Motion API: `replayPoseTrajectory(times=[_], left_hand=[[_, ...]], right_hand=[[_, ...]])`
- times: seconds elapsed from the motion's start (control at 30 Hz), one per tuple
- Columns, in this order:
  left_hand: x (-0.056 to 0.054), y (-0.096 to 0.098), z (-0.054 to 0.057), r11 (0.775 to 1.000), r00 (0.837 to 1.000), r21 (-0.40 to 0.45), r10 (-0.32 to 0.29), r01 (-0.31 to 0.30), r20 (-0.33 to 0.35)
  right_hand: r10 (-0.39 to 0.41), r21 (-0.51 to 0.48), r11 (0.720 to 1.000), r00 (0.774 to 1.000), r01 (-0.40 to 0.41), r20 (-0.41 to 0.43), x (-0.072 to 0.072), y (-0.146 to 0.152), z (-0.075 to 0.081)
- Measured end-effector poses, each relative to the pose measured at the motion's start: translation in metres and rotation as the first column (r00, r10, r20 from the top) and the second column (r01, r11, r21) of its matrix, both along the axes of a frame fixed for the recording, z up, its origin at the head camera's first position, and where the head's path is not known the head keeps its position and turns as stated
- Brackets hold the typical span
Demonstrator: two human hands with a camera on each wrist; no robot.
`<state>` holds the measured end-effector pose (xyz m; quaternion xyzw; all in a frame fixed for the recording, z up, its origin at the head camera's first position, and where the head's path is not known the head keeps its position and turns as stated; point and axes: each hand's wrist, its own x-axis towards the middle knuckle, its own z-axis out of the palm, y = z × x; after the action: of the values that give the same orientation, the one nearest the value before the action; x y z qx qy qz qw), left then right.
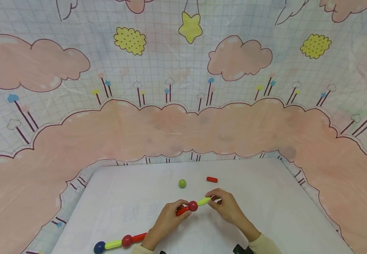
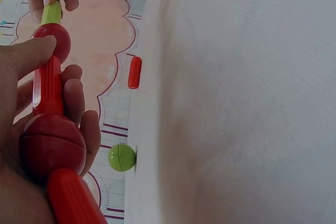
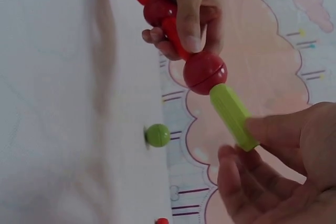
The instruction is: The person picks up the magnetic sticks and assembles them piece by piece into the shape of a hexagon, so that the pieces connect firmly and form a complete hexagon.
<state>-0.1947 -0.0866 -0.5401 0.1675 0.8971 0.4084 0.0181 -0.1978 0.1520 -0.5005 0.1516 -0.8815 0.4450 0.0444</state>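
Observation:
My left hand (image 1: 167, 220) grips a red rod (image 2: 48, 90), its thumb against the red ball (image 1: 193, 206) at the rod's far end. From that ball a yellow-green rod (image 3: 230, 111) sticks out, and the fingertips of my right hand (image 1: 229, 209) pinch its free end. Another red ball (image 2: 52, 148) sits by the left palm, with a further red rod (image 2: 76, 200) behind it. The joined chain runs back under the left wrist, which hides part of it, through a red ball (image 1: 127, 241) and a yellow-green rod (image 1: 113, 244) to a blue ball (image 1: 99, 247).
Beyond the hands, a loose green ball (image 1: 182, 183) and a short red rod (image 1: 212, 179) lie on the white table (image 1: 132, 190). A cloth printed with clouds (image 1: 183, 130) hangs behind the table and surrounds its sides.

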Motion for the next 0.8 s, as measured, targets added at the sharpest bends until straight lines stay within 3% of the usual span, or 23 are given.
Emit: replayPoseTrajectory(times=[0.17,0.4,0.63,0.8], left_hand=[[0.000,-0.001,0.000,1.000,1.000,0.002,-0.009,0.009,-0.016],[-0.001,-0.010,0.002,1.000,1.000,0.015,0.002,-0.002,-0.023],[0.004,-0.036,0.009,0.998,0.998,0.020,0.056,-0.056,-0.005],[0.008,-0.063,0.014,0.991,0.993,-0.064,0.115,-0.116,-0.007]], right_hand=[[0.066,-0.088,0.994,0.993,-0.058,0.094,-0.004,0.001,-0.006],[0.037,-0.154,0.988,0.992,-0.018,0.121,-0.013,0.000,-0.011],[-0.013,-0.155,0.987,0.989,0.036,0.149,-0.025,0.002,-0.016],[-0.019,-0.187,0.981,0.985,0.051,0.173,-0.033,0.005,-0.021]])
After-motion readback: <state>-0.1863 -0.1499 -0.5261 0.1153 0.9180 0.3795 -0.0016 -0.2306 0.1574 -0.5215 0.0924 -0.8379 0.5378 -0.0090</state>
